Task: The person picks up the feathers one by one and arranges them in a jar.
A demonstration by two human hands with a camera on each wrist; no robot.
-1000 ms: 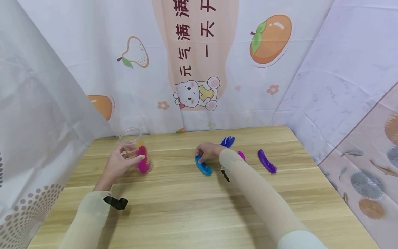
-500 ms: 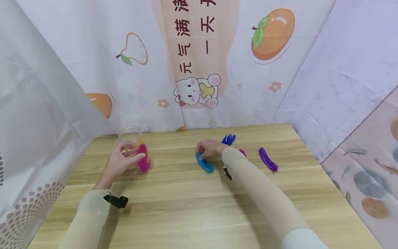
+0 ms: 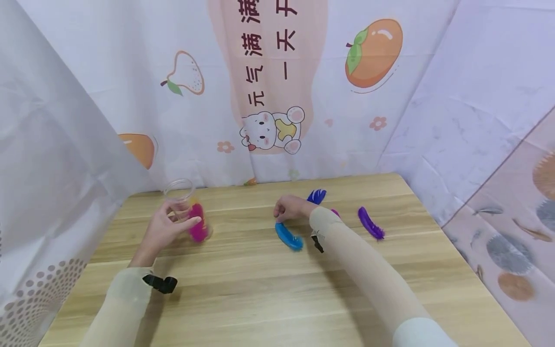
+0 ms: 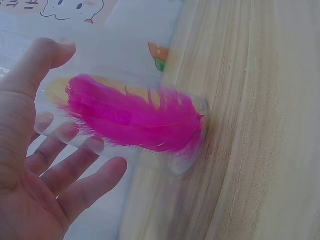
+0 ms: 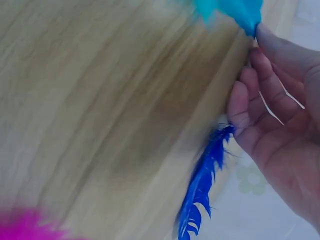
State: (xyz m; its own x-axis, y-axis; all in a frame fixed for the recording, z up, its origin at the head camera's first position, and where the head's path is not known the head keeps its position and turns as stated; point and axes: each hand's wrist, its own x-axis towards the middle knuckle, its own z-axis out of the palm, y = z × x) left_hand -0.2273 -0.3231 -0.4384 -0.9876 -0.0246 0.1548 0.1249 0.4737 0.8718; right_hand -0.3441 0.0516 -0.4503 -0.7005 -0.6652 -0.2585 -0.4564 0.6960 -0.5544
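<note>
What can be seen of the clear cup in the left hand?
The clear cup looks like thin transparent plastic, tall and round, its open rim upward. It stands a little tilted on the wooden table near the back left. Inside lie a pink feather and something yellow behind it. The left hand grips its side.

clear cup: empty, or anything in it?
Not empty. The clear cup holds a pink feather and something yellow behind it, held by the left hand.

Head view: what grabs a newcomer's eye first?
The magenta feather inside the clear cup, which the left hand holds at the table's left. Mid-table, the right hand pinches the light blue feather by its end. Behind that hand lies a dark blue feather, and to its right a purple feather.
</note>
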